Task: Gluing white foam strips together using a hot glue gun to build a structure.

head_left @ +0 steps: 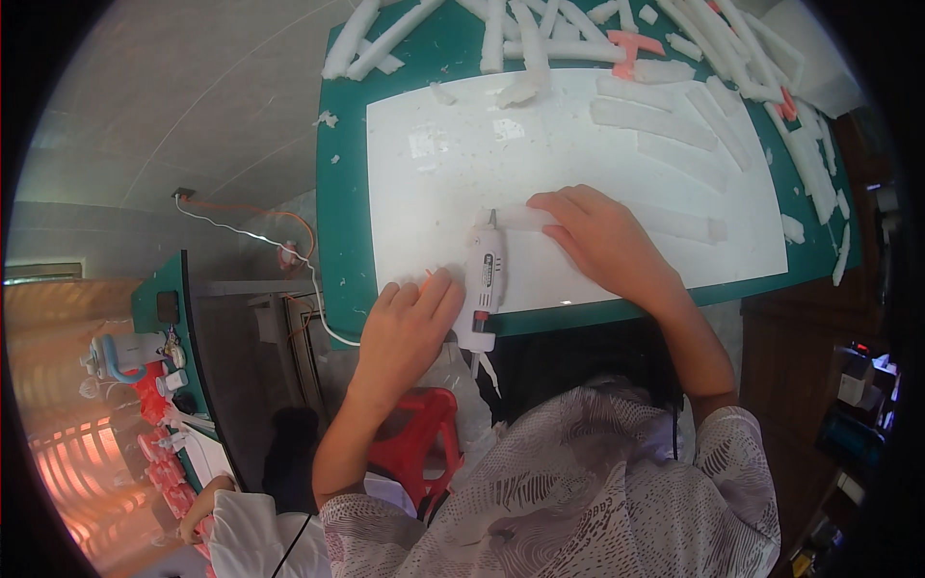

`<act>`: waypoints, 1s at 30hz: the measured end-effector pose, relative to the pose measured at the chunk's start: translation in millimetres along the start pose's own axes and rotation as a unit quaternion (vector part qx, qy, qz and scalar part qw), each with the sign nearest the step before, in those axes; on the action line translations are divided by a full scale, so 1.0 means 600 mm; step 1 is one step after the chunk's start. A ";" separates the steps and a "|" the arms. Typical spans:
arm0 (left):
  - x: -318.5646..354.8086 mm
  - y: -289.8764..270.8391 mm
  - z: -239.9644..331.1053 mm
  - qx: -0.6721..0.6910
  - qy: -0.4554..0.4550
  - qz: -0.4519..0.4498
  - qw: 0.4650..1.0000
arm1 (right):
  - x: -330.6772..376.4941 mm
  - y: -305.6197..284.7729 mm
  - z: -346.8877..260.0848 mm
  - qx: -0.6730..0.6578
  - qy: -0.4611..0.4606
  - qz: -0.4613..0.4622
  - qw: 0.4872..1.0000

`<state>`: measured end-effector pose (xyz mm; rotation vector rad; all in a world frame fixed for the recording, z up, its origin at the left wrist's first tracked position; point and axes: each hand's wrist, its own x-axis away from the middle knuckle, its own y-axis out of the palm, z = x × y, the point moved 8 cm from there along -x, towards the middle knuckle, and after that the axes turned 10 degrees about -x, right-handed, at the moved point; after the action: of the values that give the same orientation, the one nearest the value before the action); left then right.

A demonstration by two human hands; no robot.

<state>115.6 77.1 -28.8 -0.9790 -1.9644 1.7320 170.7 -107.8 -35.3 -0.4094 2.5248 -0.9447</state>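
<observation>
My left hand (409, 323) is closed at the side of a white hot glue gun (481, 287), its fingers curled where the handle would be. A bit of orange shows by those fingers. The gun's nozzle points away from me and meets the left end of a translucent white foam strip (520, 218). Over that strip lies my right hand (607, 241), thumb and fingers closed about it. The strip seems to come out again to the right of the hand. Both rest on a white sheet (424, 193).
Several loose foam strips (655, 125) lie at the sheet's far right. White foam pieces (568, 48) and pink-red clips (631, 53) line the green table's (342, 193) far edge. A white cord (318, 289) hangs at left; a red stool (419, 433) and another person (260, 530) are below.
</observation>
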 end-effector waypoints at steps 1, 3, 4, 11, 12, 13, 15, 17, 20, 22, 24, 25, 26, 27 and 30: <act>0.000 0.001 0.000 -0.005 0.001 -0.007 1.000 | -0.001 -0.001 -0.002 -0.004 -0.005 0.002 1.000; -0.002 0.005 0.001 -0.008 0.005 -0.013 1.000 | -0.001 -0.001 0.001 -0.007 -0.007 0.004 1.000; -0.001 0.009 0.000 0.006 0.000 -0.040 0.999 | 0.000 0.000 0.001 -0.012 -0.010 0.007 1.000; -0.003 0.011 0.004 0.008 -0.001 -0.074 0.997 | 0.000 0.000 0.004 -0.009 -0.003 0.001 1.000; -0.003 0.011 0.004 0.009 -0.001 -0.074 0.997 | -0.001 0.000 0.004 -0.009 -0.002 0.001 1.000; -0.004 0.011 0.003 0.009 -0.001 -0.075 0.997 | -0.001 0.000 0.004 -0.011 0.000 0.001 1.000; -0.004 0.010 0.003 0.009 -0.001 -0.074 0.997 | -0.002 0.001 0.004 -0.012 0.001 0.001 1.000; -0.002 0.011 0.004 0.003 -0.002 -0.079 0.997 | -0.002 0.001 -0.001 -0.024 -0.005 0.006 1.000; -0.004 0.010 0.006 0.002 0.002 -0.079 0.997 | -0.001 0.001 0.003 -0.020 -0.001 0.002 1.000; -0.004 0.010 0.006 -0.003 0.005 -0.080 0.997 | -0.001 0.000 0.003 -0.017 0.000 0.003 1.000; -0.005 0.013 0.006 -0.008 0.007 -0.079 0.997 | -0.002 0.000 0.004 -0.011 -0.001 0.003 1.000; -0.005 0.010 0.007 -0.020 0.012 -0.052 0.998 | -0.002 0.001 0.004 -0.014 0.000 0.001 1.000; -0.006 0.006 0.008 -0.032 0.018 -0.025 0.999 | -0.002 0.002 0.004 -0.017 0.001 -0.001 1.000; -0.006 0.006 0.008 -0.033 0.019 -0.024 0.999 | -0.002 0.002 0.005 -0.016 0.001 0.000 1.000; -0.006 0.006 0.008 -0.042 0.020 -0.022 0.999 | -0.002 0.004 0.006 -0.016 0.003 -0.002 1.000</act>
<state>115.8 71.1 -32.7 -0.9840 -2.0326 1.6045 173.4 -107.8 -38.9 -0.4228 2.5479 -0.9102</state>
